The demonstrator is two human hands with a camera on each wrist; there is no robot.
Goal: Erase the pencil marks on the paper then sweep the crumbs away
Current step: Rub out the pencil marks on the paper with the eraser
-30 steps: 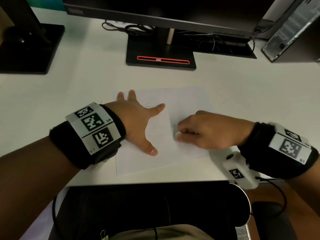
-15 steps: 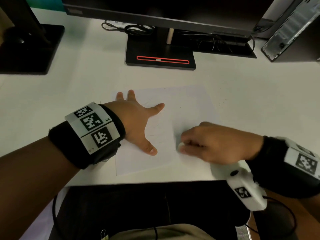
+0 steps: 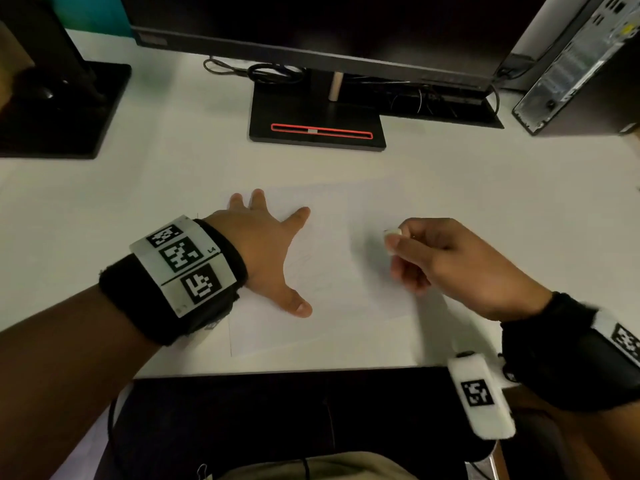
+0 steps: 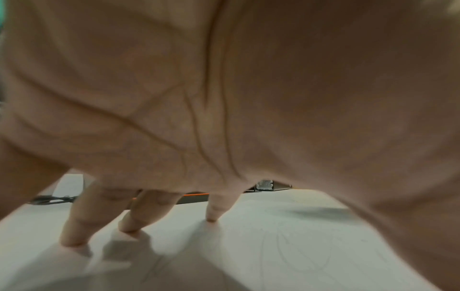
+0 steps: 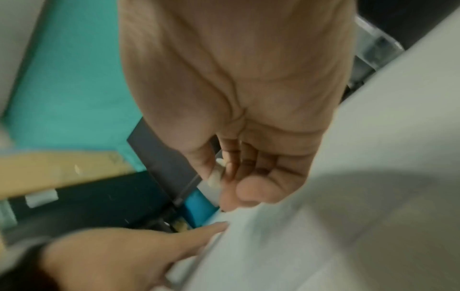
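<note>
A white sheet of paper (image 3: 339, 327) lies on the white desk (image 3: 173, 188), with faint pencil marks (image 3: 311, 271) near its middle. My left hand (image 3: 266, 251) lies flat and spread on the sheet's left part, fingertips (image 4: 72, 240) pressing down beside the pencil lines (image 4: 293, 254). My right hand (image 3: 443, 261) is lifted above the sheet's right side and pinches a small white eraser (image 3: 393, 233) between thumb and fingers. In the right wrist view the eraser (image 5: 216, 178) shows between the thumb and curled fingers.
A monitor stand (image 3: 317, 128) with a red stripe sits at the back centre, cables (image 3: 270, 71) behind it. A second black stand (image 3: 59, 109) is at the back left and a computer case (image 3: 581, 64) at the back right. The desk's front edge (image 3: 277, 370) runs just below the paper.
My right hand has lifted the eraser off the paper and moved it up and to the right. The left hand has stayed flat on the sheet.
</note>
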